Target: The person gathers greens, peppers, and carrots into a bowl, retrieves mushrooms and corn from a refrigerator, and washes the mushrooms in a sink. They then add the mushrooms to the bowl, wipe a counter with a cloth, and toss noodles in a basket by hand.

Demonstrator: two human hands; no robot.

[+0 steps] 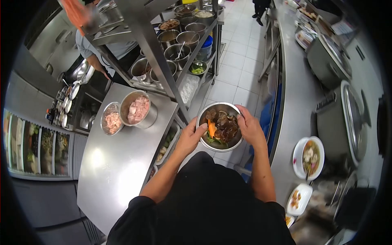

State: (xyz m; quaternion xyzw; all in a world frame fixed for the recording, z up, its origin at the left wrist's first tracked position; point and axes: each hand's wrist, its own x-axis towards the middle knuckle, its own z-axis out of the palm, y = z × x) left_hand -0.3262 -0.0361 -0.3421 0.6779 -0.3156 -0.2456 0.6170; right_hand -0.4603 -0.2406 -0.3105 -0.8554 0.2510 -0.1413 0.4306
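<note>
A round metal bowl [229, 148] is held up in front of my body, over the tiled floor between two counters. Inside it lie dark, sauce-coated pieces [228, 126] that look like meat or mushrooms, an orange carrot-like slice [212, 128] and some green leaves [215, 143]. My left hand [191, 136] grips the bowl's left side, its thumb over the rim. On the opposite rim, my right hand [249, 125] is closed around the upper right edge. The undersides of the fingers are hidden by the bowl.
Left, a steel table [118, 163] bears a metal pot of raw meat [139, 110] and a smaller bowl of meat [111, 119]. A shelf rack [153, 53] holds several pots. On the right counter [292, 110] stand large cookers [339, 118] and a soup bowl [312, 158]. Another person [92, 49] works behind the rack.
</note>
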